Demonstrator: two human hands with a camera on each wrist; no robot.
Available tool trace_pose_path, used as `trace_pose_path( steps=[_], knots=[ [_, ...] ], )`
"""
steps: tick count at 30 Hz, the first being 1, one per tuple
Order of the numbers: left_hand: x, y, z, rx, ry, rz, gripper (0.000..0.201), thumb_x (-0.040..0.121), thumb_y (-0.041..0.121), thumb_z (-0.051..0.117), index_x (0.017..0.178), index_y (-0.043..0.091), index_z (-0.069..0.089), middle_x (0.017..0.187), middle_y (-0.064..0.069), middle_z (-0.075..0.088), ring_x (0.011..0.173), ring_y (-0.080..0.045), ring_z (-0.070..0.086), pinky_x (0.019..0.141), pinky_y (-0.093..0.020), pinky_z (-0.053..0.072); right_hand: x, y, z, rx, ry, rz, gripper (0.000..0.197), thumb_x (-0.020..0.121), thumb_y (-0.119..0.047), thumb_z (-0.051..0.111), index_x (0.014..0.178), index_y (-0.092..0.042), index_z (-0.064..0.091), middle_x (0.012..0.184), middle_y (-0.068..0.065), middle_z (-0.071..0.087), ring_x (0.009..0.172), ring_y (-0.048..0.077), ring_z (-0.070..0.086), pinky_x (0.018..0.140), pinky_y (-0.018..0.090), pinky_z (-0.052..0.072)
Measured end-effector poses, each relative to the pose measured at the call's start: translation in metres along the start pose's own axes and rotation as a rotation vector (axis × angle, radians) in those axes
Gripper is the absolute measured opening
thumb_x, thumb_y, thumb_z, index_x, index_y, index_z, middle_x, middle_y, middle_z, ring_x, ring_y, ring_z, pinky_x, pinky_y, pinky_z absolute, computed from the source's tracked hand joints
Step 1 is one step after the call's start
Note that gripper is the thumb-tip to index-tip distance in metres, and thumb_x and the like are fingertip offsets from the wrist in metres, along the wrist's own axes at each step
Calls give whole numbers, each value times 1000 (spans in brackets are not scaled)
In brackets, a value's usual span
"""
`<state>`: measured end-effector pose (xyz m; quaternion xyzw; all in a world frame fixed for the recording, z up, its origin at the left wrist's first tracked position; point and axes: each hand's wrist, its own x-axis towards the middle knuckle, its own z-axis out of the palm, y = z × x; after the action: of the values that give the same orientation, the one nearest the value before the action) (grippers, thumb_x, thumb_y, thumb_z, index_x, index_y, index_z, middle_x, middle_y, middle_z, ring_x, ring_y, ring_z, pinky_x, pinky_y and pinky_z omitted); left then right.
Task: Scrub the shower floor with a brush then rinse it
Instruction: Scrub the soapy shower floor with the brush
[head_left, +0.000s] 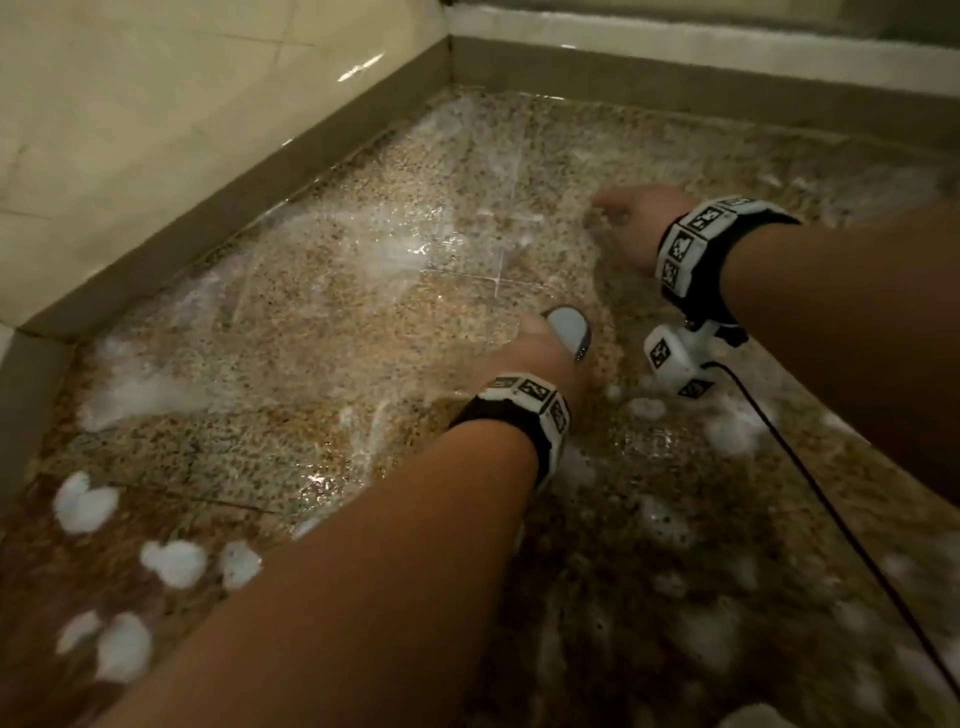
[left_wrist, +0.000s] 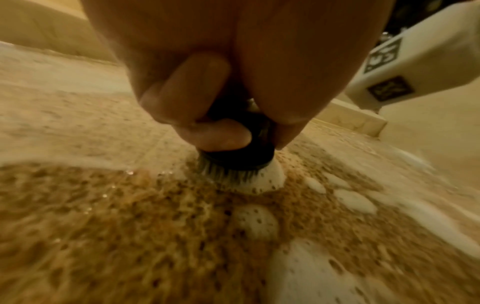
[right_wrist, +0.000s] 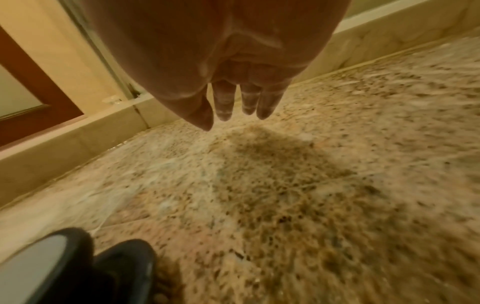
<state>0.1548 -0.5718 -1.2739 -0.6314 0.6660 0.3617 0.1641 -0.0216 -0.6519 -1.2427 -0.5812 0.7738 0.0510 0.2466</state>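
Note:
The speckled brown shower floor (head_left: 332, 322) is wet and streaked with white foam (head_left: 171, 561). My left hand (head_left: 540, 353) grips a black scrub brush with a pale top (head_left: 571, 330); in the left wrist view my fingers (left_wrist: 218, 135) curl round the brush (left_wrist: 241, 156), whose bristles press on the floor by a foam blob (left_wrist: 270, 179). My right hand (head_left: 628, 218) hovers just above the floor further back, empty. The right wrist view has its fingers (right_wrist: 224, 100) straight and pointing down over the floor (right_wrist: 285, 185), with the brush (right_wrist: 52, 263) at the lower left.
A beige tiled wall (head_left: 156, 104) with a low skirting (head_left: 234, 208) borders the floor on the left, and a raised kerb (head_left: 675, 78) runs across the back. A black cable (head_left: 831, 509) trails from the right wrist camera (head_left: 675, 358). Foam clumps (head_left: 83, 504) dot the near left.

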Motion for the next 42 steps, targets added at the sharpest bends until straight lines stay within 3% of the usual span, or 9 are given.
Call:
trace_pose_path(
  steps=[6,8,11,14,19,22,28,37,42],
  knots=[
    [7,-64,-51,-115,177,-137,69,95,48,61,144,15,26,95,-5,62,66,-21,52,69,-40,47,2,-6,3,10,23,-17,53,102,-22,48,154,-30,39,155,6,45,130,32,54,103,37,45],
    [15,-104,-77,-161,240,-240,80,95,45,64,152,14,18,117,-13,64,92,-34,63,82,-44,51,2,-17,7,-9,15,-42,53,102,-21,46,154,-29,38,155,6,44,131,32,52,101,35,45],
    [12,-164,-109,-177,323,-431,93,97,46,64,160,9,7,155,-22,40,135,-42,47,109,-46,40,5,-34,13,-35,20,-99,49,103,-26,44,152,-29,40,153,10,47,126,34,56,98,36,47],
    [15,-202,-121,-182,318,-531,94,94,53,65,158,5,16,158,-22,34,138,-44,43,111,-48,41,4,-44,18,-43,5,-114,53,103,-21,46,155,-27,37,156,10,42,129,34,53,96,34,46],
    [31,-186,-126,-10,276,-329,48,91,57,59,117,15,55,114,-17,63,89,-37,60,74,-42,51,-7,-32,26,50,93,-127,45,104,-32,44,149,-25,45,152,8,47,134,33,49,109,42,41],
    [34,-147,-108,-81,306,-316,73,92,56,60,143,10,36,114,-16,59,95,-36,59,76,-41,46,-23,-9,32,90,131,-87,44,103,-28,47,146,-23,48,150,8,49,133,31,49,109,39,40],
    [42,-54,-69,46,264,-26,72,98,62,44,148,18,18,90,-13,51,79,-32,50,71,-43,45,-74,54,41,99,87,125,46,103,-21,45,150,-17,44,155,11,42,140,31,42,112,38,35],
    [39,15,-43,190,195,145,57,101,48,44,138,9,26,98,-17,63,77,-34,57,66,-41,45,-161,128,35,208,150,465,49,101,-23,47,150,-25,43,153,9,44,131,34,50,106,41,43],
    [-7,84,35,218,19,408,61,100,52,47,143,15,28,86,-6,56,74,-31,57,65,-39,47,-216,154,47,255,167,522,51,104,-24,45,154,-17,37,164,6,25,149,24,27,118,30,22]
  ],
)
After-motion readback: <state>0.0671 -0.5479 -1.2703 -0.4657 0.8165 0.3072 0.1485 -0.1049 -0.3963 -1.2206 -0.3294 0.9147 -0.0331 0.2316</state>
